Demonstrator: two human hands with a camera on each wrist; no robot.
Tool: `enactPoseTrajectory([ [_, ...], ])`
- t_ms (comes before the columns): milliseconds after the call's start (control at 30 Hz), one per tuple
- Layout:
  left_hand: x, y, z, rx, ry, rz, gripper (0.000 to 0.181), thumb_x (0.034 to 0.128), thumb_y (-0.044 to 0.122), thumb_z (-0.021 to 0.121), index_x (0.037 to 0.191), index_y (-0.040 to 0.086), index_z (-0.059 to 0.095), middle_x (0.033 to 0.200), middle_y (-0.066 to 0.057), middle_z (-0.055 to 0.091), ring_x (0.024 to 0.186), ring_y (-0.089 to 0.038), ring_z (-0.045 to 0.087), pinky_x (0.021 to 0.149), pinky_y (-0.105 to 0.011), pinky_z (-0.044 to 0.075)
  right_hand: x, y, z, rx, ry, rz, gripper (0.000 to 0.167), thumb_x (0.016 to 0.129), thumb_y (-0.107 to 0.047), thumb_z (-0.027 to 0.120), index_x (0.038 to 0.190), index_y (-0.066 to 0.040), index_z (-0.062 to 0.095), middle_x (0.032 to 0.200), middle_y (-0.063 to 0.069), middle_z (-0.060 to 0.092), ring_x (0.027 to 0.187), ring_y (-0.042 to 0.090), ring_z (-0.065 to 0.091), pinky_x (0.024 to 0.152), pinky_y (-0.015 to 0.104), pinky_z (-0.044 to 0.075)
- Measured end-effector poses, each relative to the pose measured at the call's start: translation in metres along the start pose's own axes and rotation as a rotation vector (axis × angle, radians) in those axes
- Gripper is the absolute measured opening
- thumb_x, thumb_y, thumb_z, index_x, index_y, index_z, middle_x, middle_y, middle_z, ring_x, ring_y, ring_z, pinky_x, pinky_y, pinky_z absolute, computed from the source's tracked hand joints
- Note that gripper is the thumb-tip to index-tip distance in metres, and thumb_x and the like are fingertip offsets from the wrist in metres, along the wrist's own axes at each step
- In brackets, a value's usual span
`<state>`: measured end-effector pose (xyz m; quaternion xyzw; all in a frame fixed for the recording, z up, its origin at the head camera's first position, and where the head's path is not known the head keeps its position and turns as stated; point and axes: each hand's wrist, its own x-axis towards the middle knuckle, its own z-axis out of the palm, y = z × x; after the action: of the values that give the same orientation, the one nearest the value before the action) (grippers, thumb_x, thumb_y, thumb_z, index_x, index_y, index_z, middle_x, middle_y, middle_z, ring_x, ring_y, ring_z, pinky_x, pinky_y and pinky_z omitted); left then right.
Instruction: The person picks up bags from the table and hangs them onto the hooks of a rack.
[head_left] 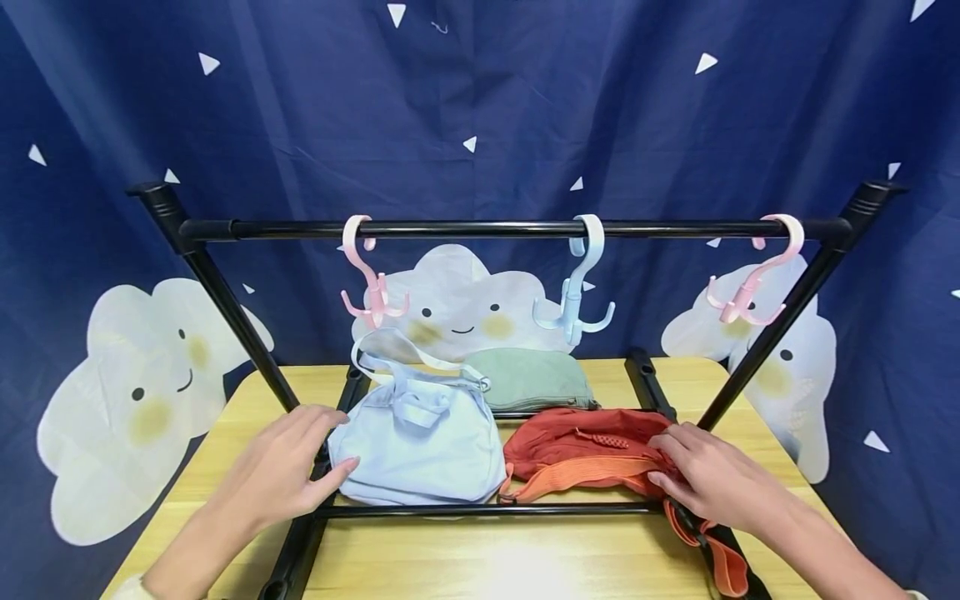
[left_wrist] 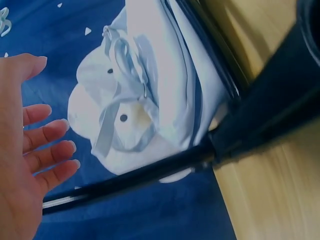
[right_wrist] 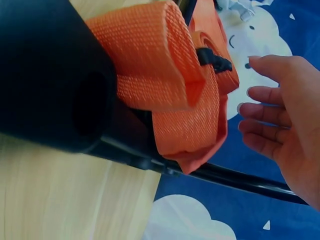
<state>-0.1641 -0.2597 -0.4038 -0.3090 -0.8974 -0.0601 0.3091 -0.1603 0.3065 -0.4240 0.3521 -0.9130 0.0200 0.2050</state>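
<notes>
A light blue bag point(head_left: 423, 450) with a looped strap lies on the lower frame of a black rack, left of centre. Beside its left edge is my left hand point(head_left: 288, 467), thumb and fingers spread; the left wrist view shows that hand point(left_wrist: 30, 140) apart from the bag point(left_wrist: 165, 70). To the right lies a red waist bag point(head_left: 555, 437) with an orange strap point(head_left: 588, 473). My right hand point(head_left: 712, 479) hovers at its right end, fingers loosely bent. In the right wrist view a gap separates this hand point(right_wrist: 287, 115) from the folded strap point(right_wrist: 145, 55).
Behind these two lies a green pouch point(head_left: 528, 379). From the rack's top bar point(head_left: 472, 230) hang a pink hook point(head_left: 375, 292), a blue hook point(head_left: 573, 292) and another pink hook point(head_left: 746, 292). A wooden table point(head_left: 420, 558) carries the rack, with a blue curtain point(head_left: 480, 100) behind.
</notes>
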Motion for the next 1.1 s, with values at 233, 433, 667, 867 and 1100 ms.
enactPoseTrajectory([
  [233, 0.007, 0.014, 0.017, -0.048, -0.025, 0.013, 0.044, 0.0827, 0.042, 0.078, 0.113, 0.012, 0.068, 0.107, 0.001, 0.072, 0.099, -0.018, 0.07, 0.085, -0.04, 0.059, 0.003, -0.005, 0.008, 0.014, -0.001, -0.021, 0.033, 0.083, -0.027, 0.087, 0.107, -0.012, 0.07, 0.091, -0.01, 0.06, 0.079, 0.001, 0.053, 0.067, 0.025, 0.054],
  [433, 0.014, 0.025, 0.032, -0.083, -0.052, 0.014, 0.045, 0.0831, 0.042, 0.079, 0.116, 0.013, 0.068, 0.11, 0.001, 0.074, 0.104, -0.017, 0.071, 0.087, -0.039, 0.06, 0.006, -0.009, 0.011, 0.009, -0.027, -0.01, 0.035, 0.08, -0.025, 0.089, 0.106, -0.01, 0.07, 0.088, -0.009, 0.058, 0.077, 0.002, 0.05, 0.063, 0.023, 0.051],
  [667, 0.015, 0.032, 0.042, -0.125, -0.043, 0.039, 0.043, 0.0836, 0.039, 0.079, 0.115, 0.014, 0.067, 0.107, 0.003, 0.074, 0.1, -0.013, 0.07, 0.083, -0.035, 0.059, 0.014, -0.014, 0.017, 0.034, -0.116, 0.024, 0.025, 0.087, -0.027, 0.084, 0.101, -0.014, 0.067, 0.081, -0.011, 0.05, 0.068, -0.001, 0.041, 0.057, 0.02, 0.041],
  [867, 0.021, 0.041, 0.048, -0.152, -0.045, 0.045, 0.043, 0.0844, 0.04, 0.079, 0.116, 0.015, 0.066, 0.106, 0.003, 0.074, 0.099, -0.012, 0.07, 0.081, -0.034, 0.059, 0.014, -0.015, 0.026, 0.012, -0.045, -0.014, 0.026, 0.082, -0.022, 0.087, 0.094, -0.016, 0.065, 0.08, -0.01, 0.052, 0.069, 0.003, 0.05, 0.058, 0.022, 0.047],
  [1100, 0.031, 0.056, 0.063, -0.179, -0.072, 0.058, 0.046, 0.0851, 0.043, 0.079, 0.119, 0.015, 0.067, 0.11, 0.004, 0.073, 0.104, -0.013, 0.07, 0.086, -0.034, 0.059, 0.009, -0.013, 0.033, -0.039, 0.021, -0.04, 0.031, 0.078, -0.023, 0.091, 0.088, -0.017, 0.061, 0.076, -0.01, 0.051, 0.066, 0.004, 0.051, 0.057, 0.022, 0.046],
])
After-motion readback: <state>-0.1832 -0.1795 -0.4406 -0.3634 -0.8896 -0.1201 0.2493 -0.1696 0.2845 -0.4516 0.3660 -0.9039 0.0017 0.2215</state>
